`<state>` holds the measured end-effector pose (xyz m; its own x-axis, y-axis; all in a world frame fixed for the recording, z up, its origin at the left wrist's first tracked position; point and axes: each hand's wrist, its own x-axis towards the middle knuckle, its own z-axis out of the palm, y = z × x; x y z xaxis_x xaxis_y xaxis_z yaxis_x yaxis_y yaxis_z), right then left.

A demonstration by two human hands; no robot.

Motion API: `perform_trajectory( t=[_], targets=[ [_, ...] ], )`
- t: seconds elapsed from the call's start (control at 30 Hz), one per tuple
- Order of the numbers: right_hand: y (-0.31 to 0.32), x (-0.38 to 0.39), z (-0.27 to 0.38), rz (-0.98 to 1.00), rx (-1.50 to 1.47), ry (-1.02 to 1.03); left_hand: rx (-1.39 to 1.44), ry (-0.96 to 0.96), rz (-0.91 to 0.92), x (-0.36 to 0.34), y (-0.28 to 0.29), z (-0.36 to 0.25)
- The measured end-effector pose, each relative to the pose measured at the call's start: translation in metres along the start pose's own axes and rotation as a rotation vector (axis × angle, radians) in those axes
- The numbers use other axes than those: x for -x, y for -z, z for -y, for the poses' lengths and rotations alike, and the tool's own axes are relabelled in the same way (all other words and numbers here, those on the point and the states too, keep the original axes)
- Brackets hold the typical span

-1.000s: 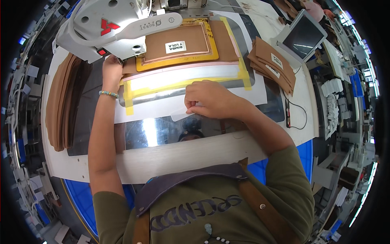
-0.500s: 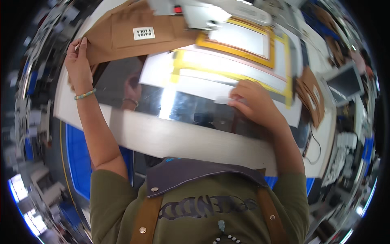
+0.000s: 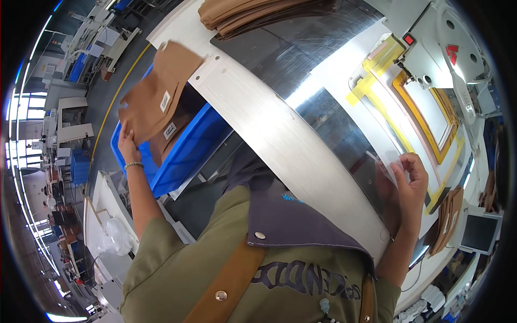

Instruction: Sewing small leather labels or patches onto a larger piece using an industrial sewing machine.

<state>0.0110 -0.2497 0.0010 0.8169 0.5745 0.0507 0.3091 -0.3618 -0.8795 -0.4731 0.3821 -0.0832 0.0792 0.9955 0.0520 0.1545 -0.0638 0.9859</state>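
Observation:
Away from the table on the left, my left hand is closed on the edge of a brown fabric panel with a small white label. The panel hangs over a blue bin; another labelled brown piece shows beneath it, partly covered. Above the table's dark shiny surface, my right hand is closed, fingers curled, on a thin translucent white piece whose exact kind I cannot make out. Just beyond that hand lies a yellow frame on a white sheet edged with yellow tape.
A white sewing machine stands over the far right of the table. Stacked brown fabric panels lie at the far edge, and more brown pieces rest at the right near a small screen. The table's pale front edge runs between my arms.
My left hand has carried the brown panel off the table to above the blue bin. The view has turned left. My right hand keeps the translucent piece near the table.

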Motion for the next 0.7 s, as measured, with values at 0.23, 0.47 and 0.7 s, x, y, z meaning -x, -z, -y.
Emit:
perform_trajectory(
  t=[0.23,0.47,0.7],
  targets=[
    [0.004,-0.004,-0.006,0.066,-0.058,0.041,-0.608,0.464,0.051,0.000,0.083,0.101],
    [0.004,-0.007,0.002,0.134,-0.006,0.077,-1.007,-0.322,0.382,-0.001,-0.034,0.067],
    [0.006,-0.008,0.005,0.140,-0.005,0.065,-1.067,-0.268,0.734,0.021,-0.110,0.050]
  ],
)
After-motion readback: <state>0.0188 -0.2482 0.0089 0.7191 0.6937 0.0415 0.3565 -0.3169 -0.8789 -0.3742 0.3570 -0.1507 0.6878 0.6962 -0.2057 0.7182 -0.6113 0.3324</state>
